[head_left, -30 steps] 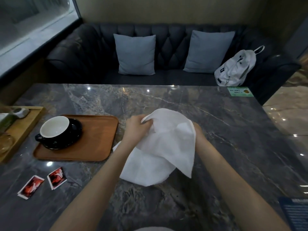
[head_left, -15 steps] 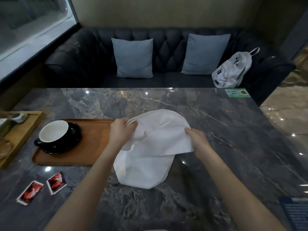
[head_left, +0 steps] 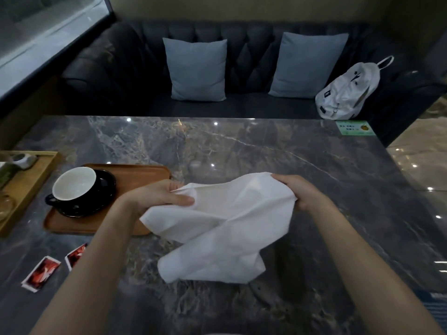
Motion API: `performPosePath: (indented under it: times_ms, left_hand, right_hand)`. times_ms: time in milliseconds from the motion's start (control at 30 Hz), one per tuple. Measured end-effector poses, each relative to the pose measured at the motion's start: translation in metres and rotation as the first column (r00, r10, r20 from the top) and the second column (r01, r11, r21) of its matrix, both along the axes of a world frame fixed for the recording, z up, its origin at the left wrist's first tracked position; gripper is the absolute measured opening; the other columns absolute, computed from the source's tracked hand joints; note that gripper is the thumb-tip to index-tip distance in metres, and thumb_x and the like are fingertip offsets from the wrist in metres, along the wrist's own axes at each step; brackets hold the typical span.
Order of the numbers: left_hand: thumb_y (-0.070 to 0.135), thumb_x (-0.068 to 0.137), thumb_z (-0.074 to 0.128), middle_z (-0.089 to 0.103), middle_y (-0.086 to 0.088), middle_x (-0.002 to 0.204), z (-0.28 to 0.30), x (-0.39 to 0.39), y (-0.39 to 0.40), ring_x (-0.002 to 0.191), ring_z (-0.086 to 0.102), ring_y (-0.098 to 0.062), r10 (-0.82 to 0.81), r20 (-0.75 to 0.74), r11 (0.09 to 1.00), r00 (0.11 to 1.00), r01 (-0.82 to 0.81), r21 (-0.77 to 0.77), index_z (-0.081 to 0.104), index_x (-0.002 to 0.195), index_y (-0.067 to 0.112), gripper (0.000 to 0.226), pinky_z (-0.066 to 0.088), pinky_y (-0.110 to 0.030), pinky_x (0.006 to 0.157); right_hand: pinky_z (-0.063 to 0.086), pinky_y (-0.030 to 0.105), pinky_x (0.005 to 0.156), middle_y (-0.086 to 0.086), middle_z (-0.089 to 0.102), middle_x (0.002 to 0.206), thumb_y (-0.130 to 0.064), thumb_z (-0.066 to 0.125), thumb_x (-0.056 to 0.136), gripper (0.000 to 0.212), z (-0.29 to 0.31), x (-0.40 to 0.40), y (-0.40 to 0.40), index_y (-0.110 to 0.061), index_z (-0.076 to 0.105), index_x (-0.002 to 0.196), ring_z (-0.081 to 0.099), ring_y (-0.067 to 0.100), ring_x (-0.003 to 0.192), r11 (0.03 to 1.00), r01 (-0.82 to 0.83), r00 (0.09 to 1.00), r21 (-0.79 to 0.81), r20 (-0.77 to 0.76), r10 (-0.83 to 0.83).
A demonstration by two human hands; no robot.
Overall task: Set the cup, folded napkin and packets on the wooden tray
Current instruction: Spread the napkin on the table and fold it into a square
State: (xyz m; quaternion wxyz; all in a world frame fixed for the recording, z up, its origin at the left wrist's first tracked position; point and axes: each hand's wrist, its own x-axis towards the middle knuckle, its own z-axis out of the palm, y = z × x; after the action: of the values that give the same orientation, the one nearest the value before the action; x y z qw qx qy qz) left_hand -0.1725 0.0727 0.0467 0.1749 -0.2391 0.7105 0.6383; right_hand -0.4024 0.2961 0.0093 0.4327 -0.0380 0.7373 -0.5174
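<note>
Head view — hands (head_left: 164, 197) (head_left: 302, 192) gripping napkin (head_left: 217, 228), packets (head_left: 41, 273) off tray (head_left: 135, 172) — table (head_left: 266, 151).

Dark grey marble surface (head_left: 242, 146) with pale veins and light glints. Beyond it, away from the grips: dark tufted sofa (head_left: 135, 76), two light blue cushions (head_left: 196, 70) (head_left: 307, 65), white backpack (head_left: 348, 93) at the right end. Green card (head_left: 355, 128) at the surface's far right corner. Pale wooden box (head_left: 29, 187) far left, contents unclear.
</note>
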Motion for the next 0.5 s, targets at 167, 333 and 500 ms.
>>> performPosePath:
  times_ms: [167, 333, 500]
  left_hand:
    - [0.025, 0.080, 0.070, 0.066, 0.008, 0.063, -0.020, -0.022, -0.036, 0.063, 0.060, -0.006, 0.059, 0.104, 0.908, 0.993, -0.011, -0.418, 0.070, 0.063, 0.027, 0.016, 0.045, -0.013, 0.055]
    - [0.029, 0.076, 0.063, 0.072, -0.015, 0.085, -0.066, -0.055, -0.057, 0.081, 0.065, -0.027, 0.229, 0.028, 0.619, 0.973, -0.124, -0.775, 0.072, 0.076, 0.010, 0.022, 0.046, -0.031, 0.070]
    - [0.019, 0.084, 0.058, 0.070, -0.021, 0.093, -0.094, -0.083, -0.059, 0.089, 0.063, -0.037, 0.276, -0.089, 0.512, 0.957, -0.224, -0.829, 0.071, 0.090, 0.008, 0.018, 0.047, -0.038, 0.070]
  right_hand:
    - [0.046, 0.034, 0.072, 0.008, 0.061, 0.083, -0.024, 0.063, 0.085, 0.019, -0.017, -0.021, -0.004, -0.008, 0.069, 0.092, 0.058, 0.024, 0.083, 0.962, -0.111, 0.960, 0.250, -0.224, 0.169]
    - [0.037, 0.032, 0.067, 0.016, 0.061, 0.081, -0.021, 0.052, 0.087, 0.027, -0.046, -0.040, -0.021, 0.003, 0.064, 0.085, 0.051, 0.023, 0.075, 0.911, -0.064, 0.834, 0.408, -0.479, 0.273]
    - [0.041, 0.034, 0.077, 0.013, 0.061, 0.107, -0.020, 0.041, 0.092, 0.024, -0.069, -0.055, -0.040, -0.007, 0.057, 0.104, 0.051, 0.024, 0.088, 0.866, -0.047, 0.816, 0.499, -0.481, 0.321]
